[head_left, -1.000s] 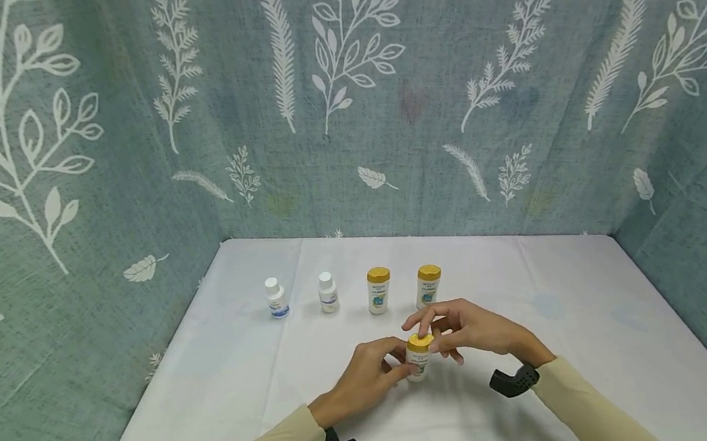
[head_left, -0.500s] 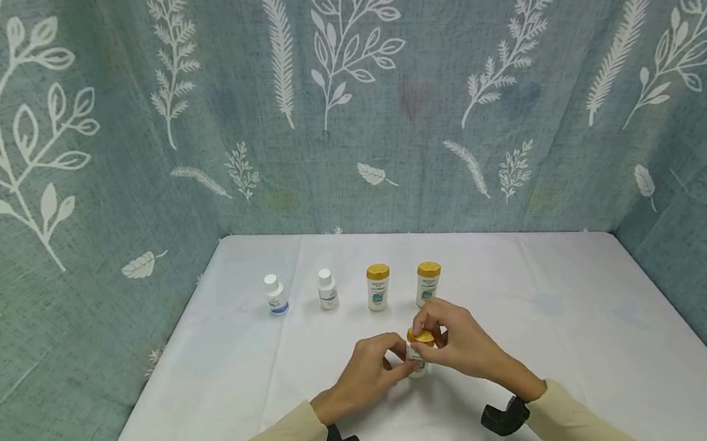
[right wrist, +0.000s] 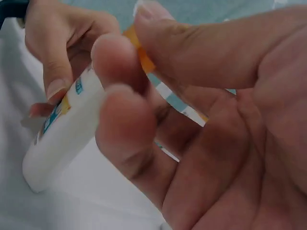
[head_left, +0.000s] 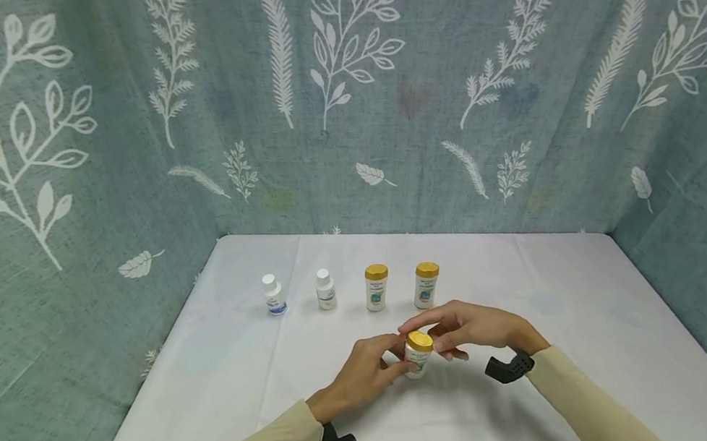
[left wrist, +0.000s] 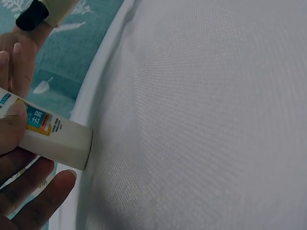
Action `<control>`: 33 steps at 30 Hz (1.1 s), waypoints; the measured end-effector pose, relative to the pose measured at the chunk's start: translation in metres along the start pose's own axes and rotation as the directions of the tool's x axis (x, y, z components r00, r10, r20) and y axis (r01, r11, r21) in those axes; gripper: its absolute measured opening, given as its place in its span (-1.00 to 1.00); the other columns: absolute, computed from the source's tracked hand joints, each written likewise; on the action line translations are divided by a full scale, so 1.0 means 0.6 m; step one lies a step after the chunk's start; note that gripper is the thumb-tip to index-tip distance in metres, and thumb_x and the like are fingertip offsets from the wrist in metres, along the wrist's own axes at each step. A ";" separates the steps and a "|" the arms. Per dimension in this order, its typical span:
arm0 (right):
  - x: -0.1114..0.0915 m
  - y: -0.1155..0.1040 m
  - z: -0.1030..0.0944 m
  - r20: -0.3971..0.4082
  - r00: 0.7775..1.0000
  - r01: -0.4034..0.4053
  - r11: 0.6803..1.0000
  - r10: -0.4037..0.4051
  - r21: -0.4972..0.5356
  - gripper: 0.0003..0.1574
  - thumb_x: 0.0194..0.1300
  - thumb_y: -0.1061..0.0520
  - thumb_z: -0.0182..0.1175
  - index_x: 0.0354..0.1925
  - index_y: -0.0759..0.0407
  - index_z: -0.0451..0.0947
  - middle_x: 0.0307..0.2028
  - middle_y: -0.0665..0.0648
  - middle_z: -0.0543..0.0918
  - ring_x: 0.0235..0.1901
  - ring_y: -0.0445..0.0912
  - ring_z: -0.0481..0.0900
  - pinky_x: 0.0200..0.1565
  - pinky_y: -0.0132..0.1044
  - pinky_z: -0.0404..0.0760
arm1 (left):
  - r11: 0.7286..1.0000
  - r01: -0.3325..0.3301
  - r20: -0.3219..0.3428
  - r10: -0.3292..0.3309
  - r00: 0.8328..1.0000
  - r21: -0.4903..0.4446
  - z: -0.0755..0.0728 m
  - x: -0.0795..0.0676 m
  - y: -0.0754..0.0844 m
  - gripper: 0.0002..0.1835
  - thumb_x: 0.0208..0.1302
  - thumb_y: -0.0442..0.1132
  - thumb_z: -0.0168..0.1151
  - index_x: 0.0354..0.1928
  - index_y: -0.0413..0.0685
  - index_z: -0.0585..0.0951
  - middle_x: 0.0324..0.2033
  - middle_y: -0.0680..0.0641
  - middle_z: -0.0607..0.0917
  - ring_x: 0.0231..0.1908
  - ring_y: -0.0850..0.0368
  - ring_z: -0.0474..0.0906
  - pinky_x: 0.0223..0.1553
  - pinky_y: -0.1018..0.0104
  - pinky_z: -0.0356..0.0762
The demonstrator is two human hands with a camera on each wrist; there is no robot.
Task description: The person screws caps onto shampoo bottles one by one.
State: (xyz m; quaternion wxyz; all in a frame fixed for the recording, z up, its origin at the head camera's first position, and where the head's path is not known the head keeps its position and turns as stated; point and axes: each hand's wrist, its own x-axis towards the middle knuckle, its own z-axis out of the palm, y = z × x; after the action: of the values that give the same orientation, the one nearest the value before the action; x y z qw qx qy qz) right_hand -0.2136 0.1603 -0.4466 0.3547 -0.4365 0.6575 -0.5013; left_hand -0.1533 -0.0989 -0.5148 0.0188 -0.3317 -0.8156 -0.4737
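My left hand (head_left: 360, 376) holds a small white bottle (head_left: 418, 363) around its body, thumb in front and fingers behind, over the near middle of the table. On top is a yellow screw cap (head_left: 419, 340). Reaching in from the right, my right hand (head_left: 477, 326) has its thumb and fingers around that cap. The right wrist view shows the thumb against the orange-yellow cap edge (right wrist: 146, 60), mostly covered by fingers. In the left wrist view, the bottle (left wrist: 64, 143) bears a blue and orange label, and its base is close to the white cloth.
Behind the hands stand two upright white bottles with yellow caps, one left (head_left: 376, 294) and one right (head_left: 425, 291). Farther left are two smaller white-capped bottles (head_left: 274, 298) (head_left: 325, 293). A white cloth (head_left: 573, 370) covers the table; patterned green curtains (head_left: 386, 158) enclose it.
My right hand closed in tightly over the cap half a second ago, its wrist lower, and has since swung back with fingers spread farther around it. The left hand keeps its hold on the bottle.
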 end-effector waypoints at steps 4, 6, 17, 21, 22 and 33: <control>0.009 0.011 -0.005 -0.014 0.999 0.031 0.999 -0.030 0.036 -0.44 0.47 0.29 0.21 0.39 0.18 0.47 -0.37 0.19 0.63 -0.62 -0.11 0.37 -0.66 -0.14 0.37 | 1.000 -0.013 0.006 0.013 1.000 0.000 -0.001 0.001 -0.001 -0.76 0.37 -0.13 0.41 -0.01 -0.01 0.68 -0.16 0.10 0.77 -0.15 0.32 0.67 -0.34 0.48 0.67; 0.012 0.015 -0.006 -0.052 0.998 0.041 0.999 -0.039 0.024 -0.46 0.41 0.28 0.28 0.33 0.19 0.54 -0.32 0.16 0.67 -0.66 -0.08 0.32 -0.68 -0.06 0.32 | 1.000 -0.021 0.002 0.021 1.000 -0.001 0.001 0.002 -0.001 -0.81 0.38 -0.15 0.41 -0.06 0.00 0.68 -0.18 0.09 0.77 -0.16 0.34 0.67 -0.35 0.49 0.67; 0.006 0.012 0.023 -0.288 0.956 0.007 0.989 -0.050 -0.148 -0.52 0.11 0.17 0.58 0.01 0.05 0.68 -0.40 0.25 0.46 -0.47 -0.17 0.33 -0.50 -0.35 0.36 | 0.998 -0.054 0.001 0.054 0.999 0.025 0.006 0.001 0.002 -0.87 0.35 -0.22 0.41 -0.12 0.00 0.70 -0.20 0.06 0.79 -0.18 0.36 0.68 -0.35 0.50 0.67; 0.007 0.012 0.035 -0.378 0.922 0.006 0.980 -0.082 -0.199 -0.54 0.06 0.17 0.61 -0.06 0.03 0.67 -0.41 0.27 0.47 -0.49 -0.19 0.35 -0.49 -0.39 0.38 | 0.997 -0.061 -0.029 0.062 0.998 0.053 0.006 0.003 0.004 -0.87 0.34 -0.21 0.43 -0.13 0.01 0.70 -0.22 0.09 0.77 -0.18 0.33 0.69 -0.35 0.47 0.68; 0.008 0.011 0.038 -0.400 0.913 0.001 0.978 -0.086 -0.208 -0.54 0.06 0.17 0.61 -0.08 0.02 0.67 -0.42 0.26 0.48 -0.49 -0.20 0.35 -0.50 -0.39 0.38 | 0.997 -0.056 -0.035 0.058 0.998 0.056 0.007 0.004 0.004 -0.87 0.33 -0.20 0.44 -0.13 0.01 0.70 -0.22 0.09 0.77 -0.18 0.33 0.69 -0.34 0.46 0.68; 0.013 0.008 0.085 -0.618 0.775 -0.138 0.919 -0.132 -0.369 -0.44 -0.02 -0.08 0.66 -0.32 -0.05 0.43 -0.46 -0.07 0.61 -0.57 -0.26 0.35 -0.55 -0.43 0.34 | 0.998 -0.019 -0.070 0.022 0.997 0.053 0.017 0.002 0.012 -0.89 0.35 -0.20 0.43 -0.18 0.04 0.66 -0.26 0.10 0.76 -0.21 0.32 0.69 -0.36 0.50 0.66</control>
State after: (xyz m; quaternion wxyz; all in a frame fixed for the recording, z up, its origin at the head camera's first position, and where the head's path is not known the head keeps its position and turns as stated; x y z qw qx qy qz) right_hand -0.1716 0.1356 -0.4642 0.0191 -0.3040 0.8257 -0.4748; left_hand -0.1469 -0.0878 -0.5145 0.0610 -0.3225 -0.8230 -0.4635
